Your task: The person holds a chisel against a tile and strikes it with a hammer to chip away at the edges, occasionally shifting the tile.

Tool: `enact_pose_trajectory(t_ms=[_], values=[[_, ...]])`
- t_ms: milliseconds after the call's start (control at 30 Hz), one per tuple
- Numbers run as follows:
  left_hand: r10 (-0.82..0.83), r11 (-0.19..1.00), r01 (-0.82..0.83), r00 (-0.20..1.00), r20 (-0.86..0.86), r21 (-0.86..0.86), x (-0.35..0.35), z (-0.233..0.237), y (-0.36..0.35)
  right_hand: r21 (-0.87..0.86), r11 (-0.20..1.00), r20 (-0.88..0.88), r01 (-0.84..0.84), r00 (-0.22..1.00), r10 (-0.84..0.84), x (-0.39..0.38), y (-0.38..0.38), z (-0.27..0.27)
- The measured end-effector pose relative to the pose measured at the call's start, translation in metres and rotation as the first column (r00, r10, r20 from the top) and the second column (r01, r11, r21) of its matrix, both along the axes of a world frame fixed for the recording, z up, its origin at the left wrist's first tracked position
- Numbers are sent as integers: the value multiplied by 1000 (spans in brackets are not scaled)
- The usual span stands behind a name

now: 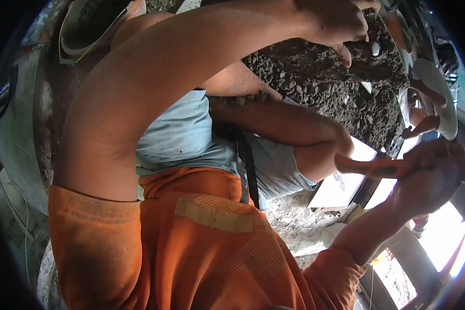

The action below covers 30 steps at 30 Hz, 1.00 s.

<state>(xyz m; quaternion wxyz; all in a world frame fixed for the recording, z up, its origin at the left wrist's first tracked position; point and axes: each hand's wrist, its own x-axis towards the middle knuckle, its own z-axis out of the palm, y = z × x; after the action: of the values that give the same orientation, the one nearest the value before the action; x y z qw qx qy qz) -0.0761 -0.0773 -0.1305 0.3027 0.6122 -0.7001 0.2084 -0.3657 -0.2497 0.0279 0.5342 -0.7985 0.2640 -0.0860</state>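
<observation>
My left hand [331, 23] reaches across the top of the view, close over a bed of dark, crumbly soil [315, 67]. Its fingers are partly spread, one pointing down toward the soil, and nothing shows in them. A small white piece [375, 49] lies on the soil beside this hand. On the right, my right hand [426, 173] is raised with the thumb stretched out and apart from the fingers. No object shows in it, and its far fingers are blurred against bright light. Dark soil clings to my bare lower legs.
Another person [436, 98] in a light top is at the far right, hands near the soil's edge. A rounded container [90, 26] with a dark inside stands at upper left. Pale flat panels [341, 186] lie beyond my knee. A grey-green surface [15, 134] runs along the left.
</observation>
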Motion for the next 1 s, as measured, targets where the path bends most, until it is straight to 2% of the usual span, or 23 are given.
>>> enact_pose_trajectory(t_ms=[33, 67, 100, 133, 200, 233, 267, 300, 333, 367, 400, 467, 500, 667, 800, 833, 867, 900, 933, 967, 1000], values=[[27, 1000, -27, 1000, -2, -8, -1, -3, -2, -739, 628, -160, -243, 969, 186, 12, 10, -25], [54, 998, -54, 999, 2, -21, -1, -2, -4, -907, -212, -400, -363, 900, 171, 27, 28, -43], [85, 986, -105, 984, 154, 127, -5, 14, 8, -856, 445, -224, -263, 965, 140, 46, 74, -56], [-47, 991, 42, 998, 37, 130, 1, 13, 14, -804, 513, -295, -299, 951, 93, 47, 84, -60], [-18, 999, 18, 1000, 2, -38, 3, 2, 2, -739, 665, -187, -110, 981, -46, 38, 90, -58], [-21, 998, 21, 1000, 10, -56, 4, 1, 1, -693, 719, -3, 53, 997, -77, 31, 84, -67], [-30, 997, 31, 999, 22, -71, 5, 0, 0, -683, 729, -19, 43, 997, -76, 21, 84, -63], [-111, 991, 104, 991, -73, -88, 5, -1, 0, -427, 888, 117, 170, 984, -133, 19, 91, -52], [-123, 989, 118, 991, -60, -85, 6, 1, -2, -122, 956, 241, 265, 943, -230, 18, 96, -45], [-123, 985, 103, 983, -140, -138, 5, 3, -2, -258, 887, 319, 384, 900, -297, 20, 97, -50], [-130, 978, 89, 967, -219, -188, 4, 4, -4, -252, 878, 332, 407, 889, -316, 16, 96, -53], [-136, 963, 55, 944, -300, -262, 4, 7, -10, -325, 882, 253, 340, 930, -265, 9, 92, -58], [-117, 968, 37, 942, -315, -249, 4, 11, -11, -240, 912, 293, 331, 921, -257, 9, 94, -64], [-62, 991, 18, 941, -334, -134, 9, 26, -9, -102, 915, 300, 391, 889, -347, 12, 104, -85], [-145, 964, 72, 950, -276, -258, 10, 23, -12, -83, 936, 371, 342, 882, -290, 3, 103, -96], [-155, 946, 70, 955, -253, -316, 11, 22, -14, -377, 861, 374, 341, 906, -195, 4, 101, -106], [-155, 946, 70, 956, -249, -318, 13, 22, -14, -636, 704, 347, 316, 932, -105, 5, 100, -111], [-83, 981, 28, 956, -281, -194, 10, 33, -7, -458, 847, 259, 268, 952, -161, 5, 113, -109], [-6, 998, -15, 953, -304, -67, 9, 43, -2, -757, 630, 246, 170, 969, 34, 13, 108, -119], [-15, 1000, 11, 899, -438, -12, 9, 50, -1, -777, 628, 154, 49, 981, 115, 14, 108, -117], [-9, 1000, 4, 898, -439, -12, 11, 53, -3, -784, 616, 61, -75, 979, 196, 23, 115, -108]])
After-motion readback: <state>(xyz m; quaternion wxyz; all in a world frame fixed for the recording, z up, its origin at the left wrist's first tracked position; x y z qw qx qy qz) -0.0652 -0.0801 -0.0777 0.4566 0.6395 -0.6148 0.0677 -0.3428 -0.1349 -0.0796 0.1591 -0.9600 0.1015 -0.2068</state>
